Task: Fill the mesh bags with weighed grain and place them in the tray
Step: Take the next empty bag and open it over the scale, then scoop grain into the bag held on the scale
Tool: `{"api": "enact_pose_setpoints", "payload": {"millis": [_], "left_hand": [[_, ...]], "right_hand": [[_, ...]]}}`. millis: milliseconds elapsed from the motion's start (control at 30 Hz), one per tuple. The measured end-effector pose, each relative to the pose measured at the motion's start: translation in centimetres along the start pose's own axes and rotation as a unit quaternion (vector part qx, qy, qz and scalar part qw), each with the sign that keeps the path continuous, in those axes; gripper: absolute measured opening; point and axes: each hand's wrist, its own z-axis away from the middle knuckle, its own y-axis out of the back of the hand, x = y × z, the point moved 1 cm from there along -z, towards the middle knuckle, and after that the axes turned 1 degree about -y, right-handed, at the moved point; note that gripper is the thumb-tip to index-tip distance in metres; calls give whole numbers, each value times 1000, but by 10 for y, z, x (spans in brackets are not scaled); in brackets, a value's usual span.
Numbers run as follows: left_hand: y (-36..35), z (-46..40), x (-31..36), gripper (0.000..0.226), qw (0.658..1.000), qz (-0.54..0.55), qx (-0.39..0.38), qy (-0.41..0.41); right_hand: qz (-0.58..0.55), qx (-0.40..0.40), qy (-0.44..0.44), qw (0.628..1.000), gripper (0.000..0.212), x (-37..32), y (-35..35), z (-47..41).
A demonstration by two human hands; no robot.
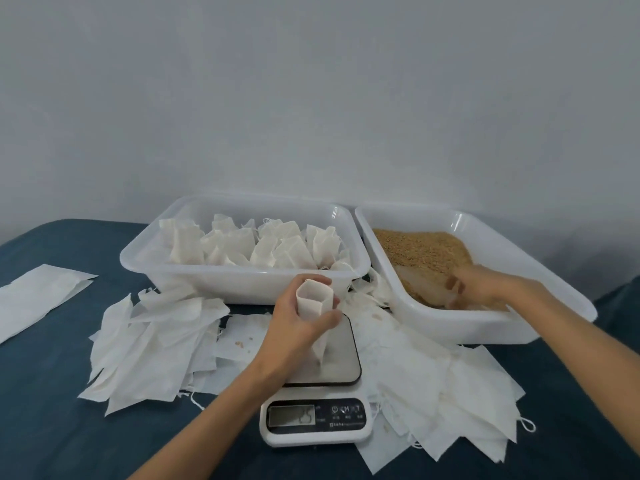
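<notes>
L hand (300,319) is reaching in from the lower left, forearm slanting up toward the scale (317,386), fingers and thumb curling round an open mesh bag (314,308) and gripping it. The bag is standing upright over the scale's steel platter, long axis vertical, mouth pointing up and held open, narrow bottom end pointing down at the platter; can't tell if the tip is touching it.

R hand (479,289) is stretching out to the right of the scale, forearm running up from the lower right corner, hand dipping into the near end of the grain tray (519,317). Fingers are bending down into the grain (422,252) beside something pale and see-through; can't tell whether the hand is grasping anything.

Counts: 2 white trays, both behind the scale. The bag tray (145,261), behind and left of the scale, is holding filled bags (242,244) standing upright w/ tops up, approx. 10, bunched too tight for an exact no. The grain tray is sitting just beside it, to the scale's right rear, grain heaped toward its far end. 1 scale, display facing the person, digits too blurred to read.

Empty flat bags (152,344) are lying in loose overlapping heaps either side of the scale, too many to count, some w/ drawstrings trailing. 1 larger white sheet (38,299) is lying well left of the scale on the blue cloth (52,427). A few stray grains are lying on the bags just left of the scale.
</notes>
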Motion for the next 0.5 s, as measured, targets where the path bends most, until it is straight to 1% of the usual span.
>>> {"api": "enact_pose_setpoints", "payload": {"millis": [133,267,300,367,500], "left_hand": [[4,2,0,27,1000,-4,-7,-6],[3,2,3,31,1000,-6,4,-3],[3,2,3,31,1000,-7,5,-3],[2,2,4,30,1000,-9,3,-4],[3,3,3,26,1000,-16,-1,-5]], "right_hand": [[21,19,0,1000,44,-1,-11,-13],[35,55,10,998,14,13,2,-12],[41,63,10,997,14,18,9,-10],[51,60,-9,997,23,28,24,-4],[59,2,-81,995,32,46,49,15]]}}
